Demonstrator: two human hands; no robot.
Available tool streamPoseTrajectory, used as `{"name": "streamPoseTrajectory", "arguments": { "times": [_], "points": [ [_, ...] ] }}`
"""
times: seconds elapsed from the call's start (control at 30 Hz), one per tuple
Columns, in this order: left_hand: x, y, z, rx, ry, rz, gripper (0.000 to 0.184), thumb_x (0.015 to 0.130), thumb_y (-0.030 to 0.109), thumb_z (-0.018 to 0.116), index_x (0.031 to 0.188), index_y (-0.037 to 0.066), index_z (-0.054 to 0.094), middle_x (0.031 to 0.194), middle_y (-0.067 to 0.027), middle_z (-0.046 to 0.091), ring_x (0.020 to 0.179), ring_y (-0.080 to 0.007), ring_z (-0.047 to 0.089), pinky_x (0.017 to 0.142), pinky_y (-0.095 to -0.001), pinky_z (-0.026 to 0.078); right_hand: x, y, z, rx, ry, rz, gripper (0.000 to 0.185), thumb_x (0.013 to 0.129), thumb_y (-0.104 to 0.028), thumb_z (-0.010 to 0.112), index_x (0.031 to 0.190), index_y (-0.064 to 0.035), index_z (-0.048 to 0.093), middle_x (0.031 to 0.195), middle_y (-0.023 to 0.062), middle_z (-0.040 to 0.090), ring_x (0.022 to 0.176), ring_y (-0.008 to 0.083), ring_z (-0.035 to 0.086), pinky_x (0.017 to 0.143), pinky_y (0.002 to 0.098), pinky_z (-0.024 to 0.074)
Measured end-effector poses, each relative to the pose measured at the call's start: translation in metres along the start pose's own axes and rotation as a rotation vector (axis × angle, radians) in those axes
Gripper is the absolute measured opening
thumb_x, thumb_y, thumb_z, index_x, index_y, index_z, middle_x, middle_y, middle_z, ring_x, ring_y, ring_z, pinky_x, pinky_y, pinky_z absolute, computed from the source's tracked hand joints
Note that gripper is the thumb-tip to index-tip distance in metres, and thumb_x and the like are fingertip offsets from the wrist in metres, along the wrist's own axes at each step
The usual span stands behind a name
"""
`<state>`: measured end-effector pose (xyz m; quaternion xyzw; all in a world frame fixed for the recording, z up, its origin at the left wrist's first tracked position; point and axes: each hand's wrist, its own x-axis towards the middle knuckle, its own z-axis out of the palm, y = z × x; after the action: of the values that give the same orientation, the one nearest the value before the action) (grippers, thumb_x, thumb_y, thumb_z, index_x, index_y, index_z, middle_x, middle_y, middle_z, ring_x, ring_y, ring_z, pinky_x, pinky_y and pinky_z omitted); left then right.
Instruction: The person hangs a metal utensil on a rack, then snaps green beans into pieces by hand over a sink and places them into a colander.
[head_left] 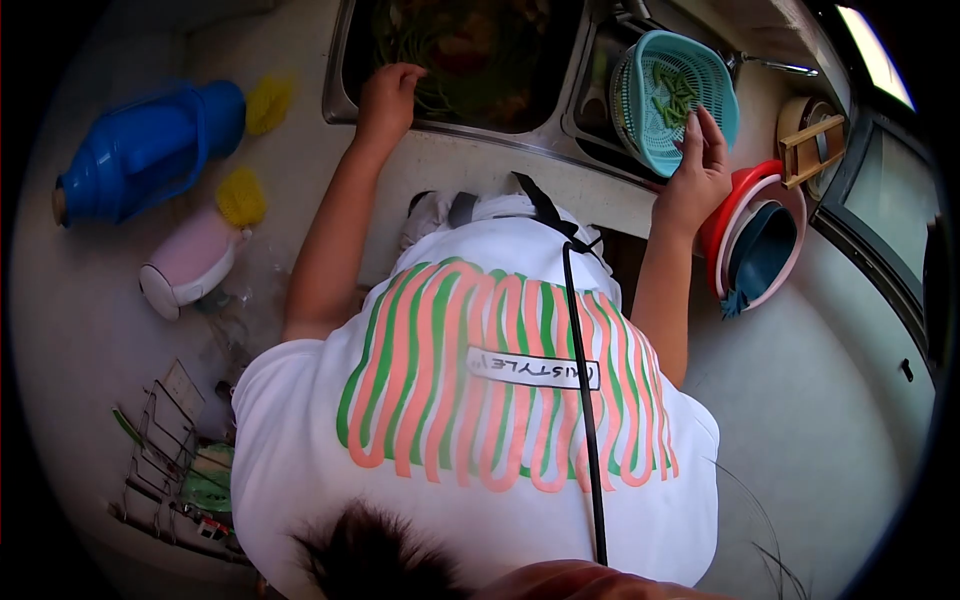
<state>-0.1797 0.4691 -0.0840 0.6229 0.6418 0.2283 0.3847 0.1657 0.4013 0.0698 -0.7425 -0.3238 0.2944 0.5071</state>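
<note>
My left hand (388,100) is at the near edge of the large sink (343,75), its fingers bent together beside long green beans (432,98) lying in the dark basin. Whatever those fingers hold, if anything, is too small to make out. Over the near right rim of a turquoise plastic basket (730,95), my right hand (698,170) has its fingers drawn into a pinch. Short cut bean pieces (672,95) lie inside that basket, just past the fingertips. I cannot see clearly what is in the pinch.
The basket sits over a smaller sink (590,100); a tap (780,66) is behind it. Red and pink basins (712,235) stand right. On the left are a blue thermos (150,150), yellow scrubbers (240,198), a pink kettle (190,258) and a wire rack (150,470).
</note>
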Motion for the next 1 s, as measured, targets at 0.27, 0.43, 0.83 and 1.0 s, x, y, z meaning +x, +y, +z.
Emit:
{"name": "streamPoseTrajectory", "arguments": {
  "times": [0.27,0.43,0.83,1.0],
  "points": [
    [0.042,-0.067,0.066,0.144,-0.212,-0.008,0.029,0.092,0.005,0.058,0.119,0.006,0.068,0.118,-0.0168,0.067,0.113,-0.0348,0.063,0.097,-0.0429,0.050,0.005,0.061,-0.010,-0.481,-0.083,-0.068,0.034,0.100,-0.017,0.064,0.132,-0.0059,0.064,0.113,0.0113,0.072,0.096,0.0179,0.069,0.083,0.0309,0.0543],
    [0.055,-0.046,0.093,0.630,-0.736,0.277,0.031,0.088,0.006,0.061,0.118,0.008,0.069,0.114,-0.0152,0.069,0.114,-0.0352,0.062,0.111,-0.0490,0.036,-0.004,0.051,0.030,-0.409,-0.298,-0.138,0.027,0.098,-0.008,0.065,0.124,-0.0038,0.065,0.090,0.0080,0.075,0.083,0.0160,0.071,0.072,0.0265,0.0532],
    [0.034,0.061,-0.020,0.065,-0.456,0.459,0.020,0.103,0.021,0.054,0.111,0.007,0.065,0.100,-0.0104,0.062,0.104,-0.0285,0.059,0.099,-0.0404,0.038,0.005,0.045,0.082,0.322,-0.600,0.871,0.041,0.103,-0.019,0.058,0.137,0.0040,0.052,0.115,0.0149,0.067,0.090,0.0189,0.066,0.074,0.0302,0.0523],
    [-0.001,0.111,-0.076,0.066,-0.385,0.509,0.017,0.100,0.018,0.058,0.110,0.006,0.065,0.097,-0.0098,0.060,0.100,-0.0289,0.057,0.096,-0.0379,0.040,0.007,0.019,0.089,0.971,-0.750,0.561,0.035,0.099,-0.003,0.052,0.134,0.0046,0.053,0.119,0.0179,0.065,0.095,0.0210,0.066,0.078,0.0317,0.0527]
  ]
}}
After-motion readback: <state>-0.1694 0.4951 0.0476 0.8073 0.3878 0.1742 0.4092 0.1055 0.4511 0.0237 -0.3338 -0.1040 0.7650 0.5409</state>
